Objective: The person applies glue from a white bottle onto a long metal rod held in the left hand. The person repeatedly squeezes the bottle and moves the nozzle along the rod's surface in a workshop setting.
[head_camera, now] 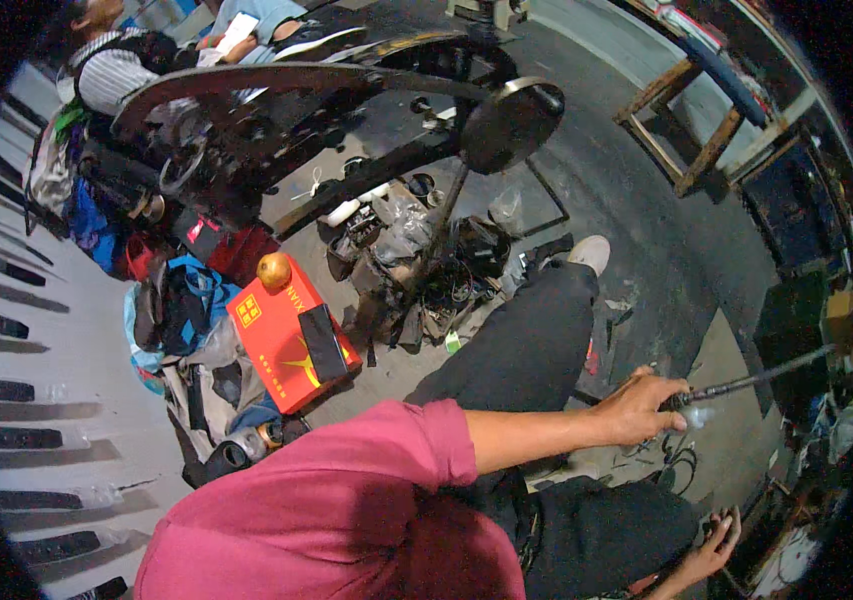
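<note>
My left hand (pixel 640 409) reaches out to the right, with its fingers closed around a thin rod-like tool (pixel 753 379). The tool has a dark grip, and its long shaft points away from me; blur hides what kind it is. Below it, near my bent knee, my right hand (pixel 719 536) has its fingers apart and appears to hold nothing. Dark cables (pixel 678 465) lie on the floor between the two hands. My legs in dark trousers (pixel 516 337) stretch out in front of me.
A red box (pixel 295 334) bearing writing carries a round yellow-brown fruit (pixel 274 270). Bags (pixel 186 307) lie beside it. Parts and plastic bags (pixel 404 225) are heaped under a dark bench (pixel 306 75). A wooden frame (pixel 685 124) stands upper right. Another person (pixel 118 75) sits at the top left, holding a phone.
</note>
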The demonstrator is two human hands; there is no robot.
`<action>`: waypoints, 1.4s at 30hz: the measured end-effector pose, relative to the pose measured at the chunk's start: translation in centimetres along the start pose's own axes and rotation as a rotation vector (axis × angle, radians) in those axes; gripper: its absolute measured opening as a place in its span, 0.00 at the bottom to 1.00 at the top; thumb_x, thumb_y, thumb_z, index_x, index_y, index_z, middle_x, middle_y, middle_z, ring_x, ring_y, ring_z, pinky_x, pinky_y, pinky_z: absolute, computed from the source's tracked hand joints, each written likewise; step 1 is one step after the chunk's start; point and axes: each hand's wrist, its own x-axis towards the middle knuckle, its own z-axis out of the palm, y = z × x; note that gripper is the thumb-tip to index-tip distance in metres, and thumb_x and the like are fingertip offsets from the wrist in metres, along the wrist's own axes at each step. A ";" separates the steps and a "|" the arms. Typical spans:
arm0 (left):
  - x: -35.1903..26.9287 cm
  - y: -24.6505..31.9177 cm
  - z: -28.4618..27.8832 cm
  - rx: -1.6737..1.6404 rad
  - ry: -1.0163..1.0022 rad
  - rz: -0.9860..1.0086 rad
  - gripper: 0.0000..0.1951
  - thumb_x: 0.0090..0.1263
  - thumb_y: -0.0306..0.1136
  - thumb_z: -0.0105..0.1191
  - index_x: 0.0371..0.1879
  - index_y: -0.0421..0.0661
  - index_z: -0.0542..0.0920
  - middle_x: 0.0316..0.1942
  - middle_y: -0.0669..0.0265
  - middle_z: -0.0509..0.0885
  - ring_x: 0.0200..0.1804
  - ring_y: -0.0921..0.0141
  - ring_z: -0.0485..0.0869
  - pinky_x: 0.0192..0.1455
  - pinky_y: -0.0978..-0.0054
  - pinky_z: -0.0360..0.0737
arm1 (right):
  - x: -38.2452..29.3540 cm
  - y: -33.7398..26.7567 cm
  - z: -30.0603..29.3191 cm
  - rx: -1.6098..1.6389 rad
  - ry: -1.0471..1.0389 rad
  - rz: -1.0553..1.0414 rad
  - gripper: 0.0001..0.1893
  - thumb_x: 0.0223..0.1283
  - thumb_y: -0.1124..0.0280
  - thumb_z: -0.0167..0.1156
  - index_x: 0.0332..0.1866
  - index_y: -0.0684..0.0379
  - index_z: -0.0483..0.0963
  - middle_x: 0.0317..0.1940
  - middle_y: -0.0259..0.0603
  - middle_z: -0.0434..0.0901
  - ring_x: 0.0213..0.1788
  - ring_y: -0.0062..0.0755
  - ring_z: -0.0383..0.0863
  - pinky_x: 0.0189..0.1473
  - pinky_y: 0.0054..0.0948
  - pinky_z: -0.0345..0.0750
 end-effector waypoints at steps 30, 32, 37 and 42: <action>7.5 2.7 -7.5 -0.474 0.105 -0.062 0.23 0.61 0.34 0.66 0.53 0.35 0.78 0.42 0.40 0.81 0.50 0.43 0.81 0.52 0.53 0.76 | -16.5 -8.2 56.2 0.487 -1.227 0.275 0.27 0.63 0.69 0.69 0.64 0.67 0.69 0.54 0.43 0.81 0.55 0.35 0.78 0.58 0.33 0.75; 7.6 2.1 -7.5 -0.516 0.088 -0.063 0.26 0.62 0.35 0.66 0.57 0.35 0.77 0.47 0.41 0.81 0.53 0.43 0.80 0.56 0.53 0.75 | -17.6 -7.9 57.8 0.501 -1.258 0.288 0.28 0.63 0.69 0.69 0.64 0.67 0.68 0.54 0.43 0.81 0.55 0.35 0.78 0.58 0.33 0.75; 6.9 0.7 -6.6 -0.461 0.198 -0.081 0.28 0.62 0.36 0.66 0.60 0.37 0.75 0.50 0.44 0.80 0.56 0.45 0.78 0.60 0.54 0.74 | -19.8 -7.9 60.4 0.542 -1.322 0.301 0.30 0.61 0.69 0.71 0.65 0.67 0.68 0.54 0.43 0.81 0.56 0.35 0.79 0.58 0.33 0.76; 7.1 -1.2 -5.0 -0.504 0.206 -0.049 0.31 0.61 0.32 0.66 0.64 0.36 0.71 0.54 0.45 0.76 0.59 0.48 0.76 0.64 0.56 0.72 | -21.1 -8.2 61.4 0.576 -1.356 0.314 0.32 0.59 0.69 0.73 0.66 0.67 0.67 0.54 0.43 0.81 0.56 0.35 0.79 0.59 0.34 0.76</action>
